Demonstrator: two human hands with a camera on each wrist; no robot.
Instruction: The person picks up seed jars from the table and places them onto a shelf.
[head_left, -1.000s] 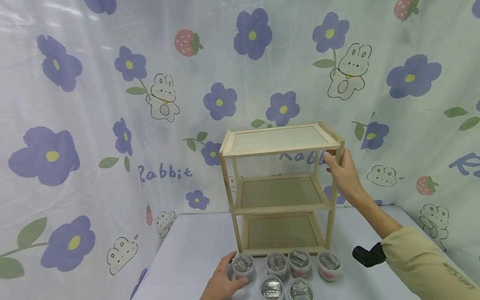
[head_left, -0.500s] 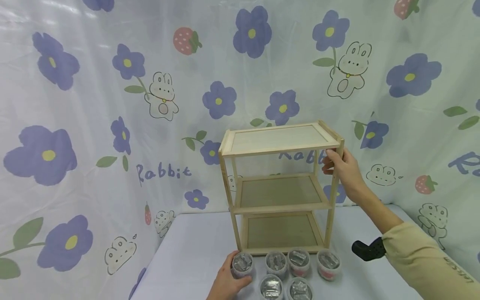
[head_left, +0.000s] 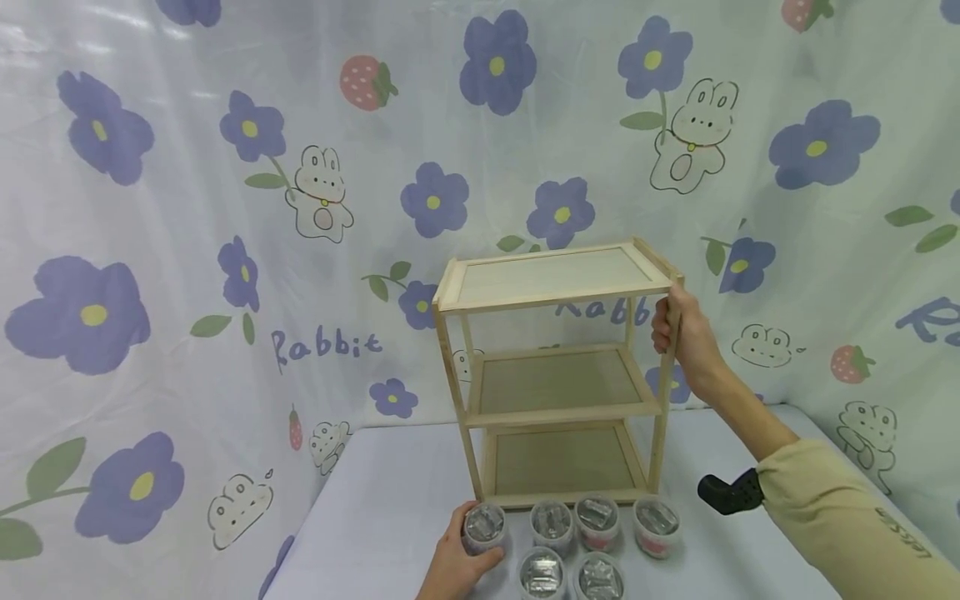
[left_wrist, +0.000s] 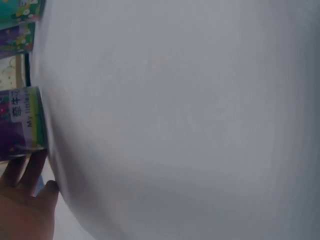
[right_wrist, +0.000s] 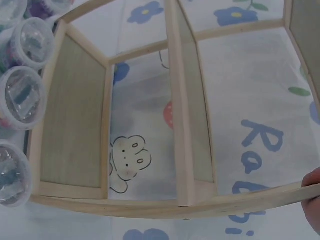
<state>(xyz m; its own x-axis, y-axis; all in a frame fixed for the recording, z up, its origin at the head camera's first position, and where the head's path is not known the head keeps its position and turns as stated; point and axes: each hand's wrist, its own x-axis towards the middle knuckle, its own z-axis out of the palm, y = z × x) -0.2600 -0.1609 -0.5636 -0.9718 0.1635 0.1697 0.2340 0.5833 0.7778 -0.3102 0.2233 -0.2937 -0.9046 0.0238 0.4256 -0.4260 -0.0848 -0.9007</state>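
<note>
My left hand (head_left: 457, 562) curls round the leftmost small plastic tub (head_left: 484, 528), thumb in front and fingers at its far left side. Under the tub's clear lid lies a silvery packet. The left wrist view shows the tub's purple and green printed label (left_wrist: 22, 117), with fingers (left_wrist: 32, 172) against its side. Higher up, my right hand (head_left: 693, 342) grips the front right post of a three-tier wooden shelf rack (head_left: 562, 415), just under the top tier. In the right wrist view only part of that hand (right_wrist: 312, 200) shows at the edge, on the post.
Several similar tubs (head_left: 553, 525) stand close together before the rack's front edge; some have pink labels. All are on a white-covered table (head_left: 375, 492). A patterned curtain (head_left: 315, 275) hangs close behind. A black angled object (head_left: 731, 492) shows beside my right sleeve.
My left hand has moved in slightly to the right and closed round the tub. My right hand's fingers have curled tighter round the rack's post. The rack and tubs stay about where they were.
</note>
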